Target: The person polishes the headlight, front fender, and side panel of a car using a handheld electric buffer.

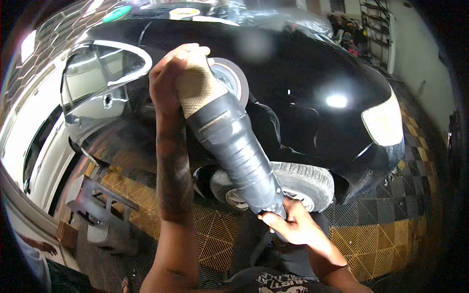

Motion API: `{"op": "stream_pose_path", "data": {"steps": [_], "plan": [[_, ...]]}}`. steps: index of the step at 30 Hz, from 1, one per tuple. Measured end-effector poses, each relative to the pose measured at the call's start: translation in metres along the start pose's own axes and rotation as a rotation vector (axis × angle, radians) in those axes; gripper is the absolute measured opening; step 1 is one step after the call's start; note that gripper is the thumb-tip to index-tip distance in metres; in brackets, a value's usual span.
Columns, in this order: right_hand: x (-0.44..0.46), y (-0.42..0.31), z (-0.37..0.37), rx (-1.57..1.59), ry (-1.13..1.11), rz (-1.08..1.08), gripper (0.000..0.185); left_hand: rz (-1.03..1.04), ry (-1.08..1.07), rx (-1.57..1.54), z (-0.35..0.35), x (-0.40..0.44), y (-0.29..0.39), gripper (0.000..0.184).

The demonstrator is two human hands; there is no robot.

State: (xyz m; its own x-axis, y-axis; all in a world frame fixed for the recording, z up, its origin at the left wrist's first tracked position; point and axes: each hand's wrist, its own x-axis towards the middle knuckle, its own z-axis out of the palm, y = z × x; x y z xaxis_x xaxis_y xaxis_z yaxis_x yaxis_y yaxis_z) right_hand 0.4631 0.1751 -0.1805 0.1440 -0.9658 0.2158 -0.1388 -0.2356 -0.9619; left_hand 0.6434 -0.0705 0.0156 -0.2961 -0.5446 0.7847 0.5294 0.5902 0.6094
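Note:
A black polisher (235, 146) runs diagonally across the middle of the view, with a beige textured cover (198, 90) over its head. My left hand (168, 80) is closed round this covered head at the upper end. At the lower end, my right hand (293, 223) grips the polisher's body, thumb on top. The round polishing pad (241, 80) faces the glossy black car (303, 68) by its front fender; whether it presses on the paint is partly hidden by the tool. Below the fender stands the car's front wheel (312, 185).
A grey plastic stool (93, 200) stands at left on the yellow and dark floor tiles (210, 234). Behind it is a white car (53, 171). Another person's hand (46, 247) shows at lower left. Shelves (376, 24) stand by the right wall.

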Motion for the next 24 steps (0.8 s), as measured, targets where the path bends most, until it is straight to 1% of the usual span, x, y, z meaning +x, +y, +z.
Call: {"op": "stream_pose_path", "data": {"steps": [2, 3, 5, 6, 7, 9, 10, 11, 13, 14, 15, 16, 17, 19, 21, 22, 24], "plan": [[-0.016, 0.005, -0.006, 0.075, 0.070, -0.064, 0.041, 0.049, -0.041, 0.083, 0.037, -0.003, 0.000, 0.047], [-0.024, 0.008, -0.010, 0.072, 0.101, -0.053, 0.041, 0.038, -0.058, 0.058, 0.048, 0.000, -0.004, 0.047], [-0.039, 0.015, -0.017, 0.180, 0.103, -0.038, 0.039, 0.019, -0.156, 0.000, 0.067, 0.006, -0.015, 0.039], [-0.046, 0.015, -0.021, 0.198, 0.123, -0.044, 0.036, 0.242, -0.155, 0.381, 0.080, 0.008, -0.022, 0.029], [-0.054, 0.016, -0.026, 0.196, 0.141, -0.040, 0.036, 0.239, -0.164, 0.365, 0.092, 0.010, -0.026, 0.029], [-0.068, 0.018, -0.035, 0.230, 0.148, -0.031, 0.034, 0.571, -0.335, 0.811, 0.113, 0.012, -0.030, 0.033], [-0.073, 0.017, -0.037, 0.284, 0.181, -0.034, 0.032, 0.327, -0.325, 0.525, 0.130, 0.010, -0.032, 0.032], [-0.079, 0.015, -0.039, 0.317, 0.218, -0.019, 0.033, 0.112, -0.254, 0.219, 0.146, 0.008, -0.034, 0.031], [-0.093, 0.020, -0.046, 0.376, 0.247, 0.014, 0.033, 0.045, -0.279, -0.009, 0.171, 0.006, -0.047, 0.032], [-0.097, 0.018, -0.046, 0.377, 0.303, 0.030, 0.034, 0.260, -0.252, 0.098, 0.187, 0.012, -0.064, 0.026], [-0.104, 0.025, -0.051, 0.365, 0.298, 0.017, 0.038, 0.257, -0.247, 0.072, 0.199, 0.012, -0.067, 0.021], [-0.106, 0.024, -0.051, 0.379, 0.344, 0.006, 0.042, 0.254, -0.241, 0.046, 0.212, 0.011, -0.071, 0.017], [-0.108, 0.023, -0.050, 0.393, 0.393, -0.004, 0.047, 0.033, -0.248, -0.124, 0.222, 0.006, -0.063, 0.016], [-0.111, 0.034, -0.043, 0.432, 0.474, -0.038, 0.057, 0.076, -0.241, -0.136, 0.231, 0.006, -0.070, 0.015], [-0.105, 0.037, -0.041, 0.430, 0.454, -0.059, 0.060, 0.163, -0.224, -0.110, 0.225, 0.006, -0.071, 0.016], [-0.103, 0.035, -0.036, 0.412, 0.422, -0.055, 0.061, 0.117, -0.302, -0.047, 0.210, 0.004, -0.063, 0.021], [-0.094, 0.028, -0.029, 0.393, 0.401, -0.019, 0.060, 0.113, -0.279, -0.046, 0.188, 0.002, -0.055, 0.022]]}}
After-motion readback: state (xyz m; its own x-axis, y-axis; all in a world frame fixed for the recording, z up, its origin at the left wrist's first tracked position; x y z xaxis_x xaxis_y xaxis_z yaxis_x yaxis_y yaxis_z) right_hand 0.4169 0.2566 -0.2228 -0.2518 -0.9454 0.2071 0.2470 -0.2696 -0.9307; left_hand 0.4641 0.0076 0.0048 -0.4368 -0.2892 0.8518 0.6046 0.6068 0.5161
